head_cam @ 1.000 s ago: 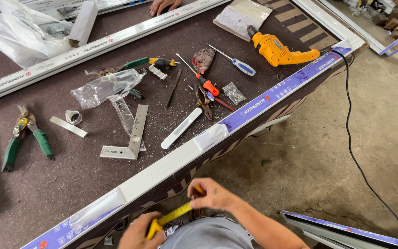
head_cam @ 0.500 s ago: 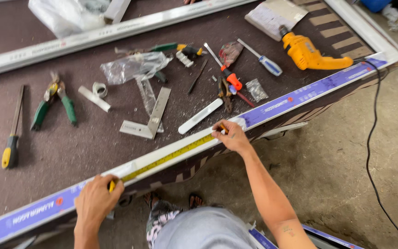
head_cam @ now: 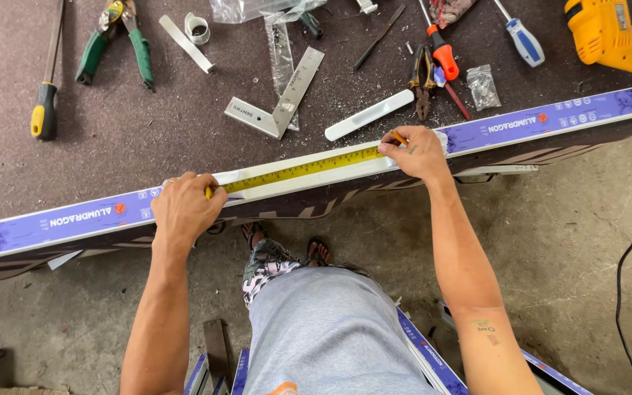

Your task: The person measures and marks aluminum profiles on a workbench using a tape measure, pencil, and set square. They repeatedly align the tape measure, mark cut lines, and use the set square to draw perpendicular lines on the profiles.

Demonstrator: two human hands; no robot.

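Dark, grit-strewn bench fills the top of the view, with bare concrete floor below it. Against half a second ago the view has closed in on the bench edge; both hands remain on the tape [head_cam: 305,168] in much the same spread, and the tools behind have not shifted on the bench. Yellow tape lies stretched flat along the white profile [head_cam: 309,178] that runs on the bench's near edge. Left hand [head_cam: 183,208] is clenched over the tape's case end, pressing it to the profile. Right hand [head_cam: 417,152] pins the far end of the tape and pinches a pencil [head_cam: 399,137] whose tip meets the profile. Protective film [head_cam: 60,219], blue-violet with white lettering and a small orange emblem, wraps the profile left of the left hand and again right of the right hand; between the hands the profile is bare white. Small clear bag [head_cam: 483,85] of hardware lies just behind the film, near a yellow drill [head_cam: 612,36]. Steel square [head_cam: 279,102] lies farther back, partly over a clear bag.
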